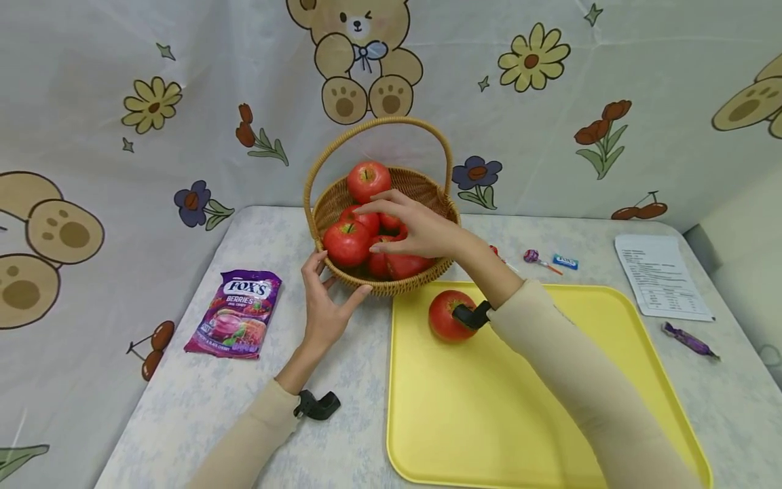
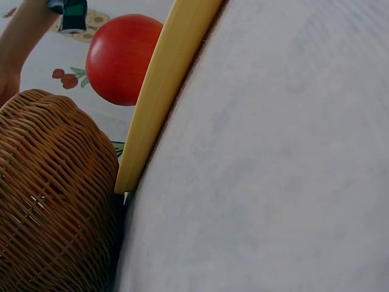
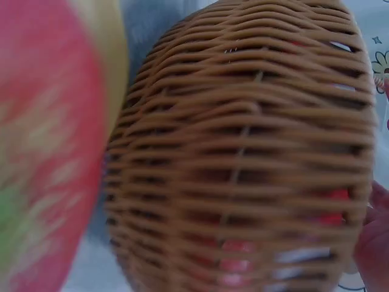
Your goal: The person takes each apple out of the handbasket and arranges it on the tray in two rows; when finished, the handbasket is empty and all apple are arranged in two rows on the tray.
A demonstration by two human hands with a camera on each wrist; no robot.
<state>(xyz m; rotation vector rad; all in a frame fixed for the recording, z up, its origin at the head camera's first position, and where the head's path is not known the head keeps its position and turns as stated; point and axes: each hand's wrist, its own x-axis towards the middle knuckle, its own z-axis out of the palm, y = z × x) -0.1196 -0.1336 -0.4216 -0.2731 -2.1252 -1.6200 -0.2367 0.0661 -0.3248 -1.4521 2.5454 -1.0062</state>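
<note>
A wicker basket (image 1: 427, 276) with an arched handle stands at the back of the table, holding several red apples (image 1: 347, 243). Against its front left side rests my left hand (image 1: 326, 312), fingers at the rim and thumb spread apart. My right hand (image 1: 421, 227) is over the apples inside the basket, palm down, its fingers and thumb parted; no apple is visibly gripped, though the hand covers some of them. One more red apple (image 1: 444, 324) sits on the yellow tray (image 1: 489, 414), partly behind the right wrist's black camera mount. The left wrist view shows the woven basket wall (image 2: 55, 188).
A purple candy bag (image 1: 237, 314) lies left of the basket. Behind the tray are a lollipop (image 1: 531, 255) and a small blue wrapped candy (image 1: 565, 261). A printed paper (image 1: 662, 278) and a purple wrapped candy (image 1: 690, 341) lie on the right. A patterned cloth (image 1: 458, 61) hangs behind.
</note>
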